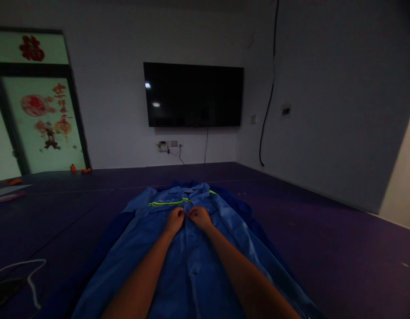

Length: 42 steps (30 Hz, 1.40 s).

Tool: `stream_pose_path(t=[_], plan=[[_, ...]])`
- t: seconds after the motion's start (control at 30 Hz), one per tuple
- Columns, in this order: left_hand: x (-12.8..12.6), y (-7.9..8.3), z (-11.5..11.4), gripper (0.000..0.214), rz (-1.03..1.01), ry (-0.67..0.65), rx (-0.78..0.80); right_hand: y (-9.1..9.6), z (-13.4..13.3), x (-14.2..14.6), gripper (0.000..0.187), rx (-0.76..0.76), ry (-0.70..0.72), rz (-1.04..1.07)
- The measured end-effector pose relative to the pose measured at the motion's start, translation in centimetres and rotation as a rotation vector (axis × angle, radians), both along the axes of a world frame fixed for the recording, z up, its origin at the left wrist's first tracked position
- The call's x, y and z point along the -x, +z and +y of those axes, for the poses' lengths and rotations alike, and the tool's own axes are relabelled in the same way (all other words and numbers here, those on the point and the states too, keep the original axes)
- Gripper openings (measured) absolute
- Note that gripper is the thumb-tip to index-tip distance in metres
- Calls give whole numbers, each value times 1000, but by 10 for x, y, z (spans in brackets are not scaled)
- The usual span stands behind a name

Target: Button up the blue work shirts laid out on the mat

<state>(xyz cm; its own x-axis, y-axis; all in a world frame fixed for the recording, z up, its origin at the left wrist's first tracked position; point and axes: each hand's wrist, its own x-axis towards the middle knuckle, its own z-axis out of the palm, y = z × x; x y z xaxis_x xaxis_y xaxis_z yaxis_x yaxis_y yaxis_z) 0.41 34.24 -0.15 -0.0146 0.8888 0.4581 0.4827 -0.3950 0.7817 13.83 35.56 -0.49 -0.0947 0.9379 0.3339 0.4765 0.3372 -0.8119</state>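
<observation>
A blue work jacket (pixel 195 270) with yellow-green stripes lies spread face up, its collar pointing away from me. Darker blue cloth (pixel 240 204) shows under and beside it. At the front opening, just below the chest stripe, my left hand (pixel 175 219) pinches the jacket's edge with bent fingers. Close to it on the right, my right hand (pixel 200 217) is also closed on the front edge, the fingertips of both hands nearly meeting. Whether a button lies between the fingers is too dark and small to tell.
The jacket rests on a purple surface (pixel 324 248). A white cable (pixel 34 283) curls beside a dark flat object at the lower left. Small orange items (pixel 73 168) stand near the glass door. A television (pixel 193 95) hangs on the far wall, and a black cable (pixel 267 115) dangles at right.
</observation>
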Motion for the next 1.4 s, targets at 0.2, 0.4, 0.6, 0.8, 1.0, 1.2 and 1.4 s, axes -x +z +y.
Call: stream_pose_path(t=[0.2,0.4,0.6,0.8,1.0,1.2,1.4], plan=[[-1,-1,0,14,-24,-3,0,0,0,0,8,-15,-4,-30],[0,-1,0,14,-60,-41,13,-1,0,0,8,-59,-20,-81],[1,1,-1,16,-68,-63,34,-1,-1,0,12,-23,-29,-125],[1,-1,0,16,-78,-54,34,3,-3,0,12,-17,-45,-173],[0,1,0,16,-68,-66,16,3,-6,0,15,-19,-27,-153],[-4,4,-4,15,-18,10,-27,1,-4,1,14,-36,-59,-206],[-7,6,-8,32,82,117,-58,1,-5,1,14,-68,-59,-218]])
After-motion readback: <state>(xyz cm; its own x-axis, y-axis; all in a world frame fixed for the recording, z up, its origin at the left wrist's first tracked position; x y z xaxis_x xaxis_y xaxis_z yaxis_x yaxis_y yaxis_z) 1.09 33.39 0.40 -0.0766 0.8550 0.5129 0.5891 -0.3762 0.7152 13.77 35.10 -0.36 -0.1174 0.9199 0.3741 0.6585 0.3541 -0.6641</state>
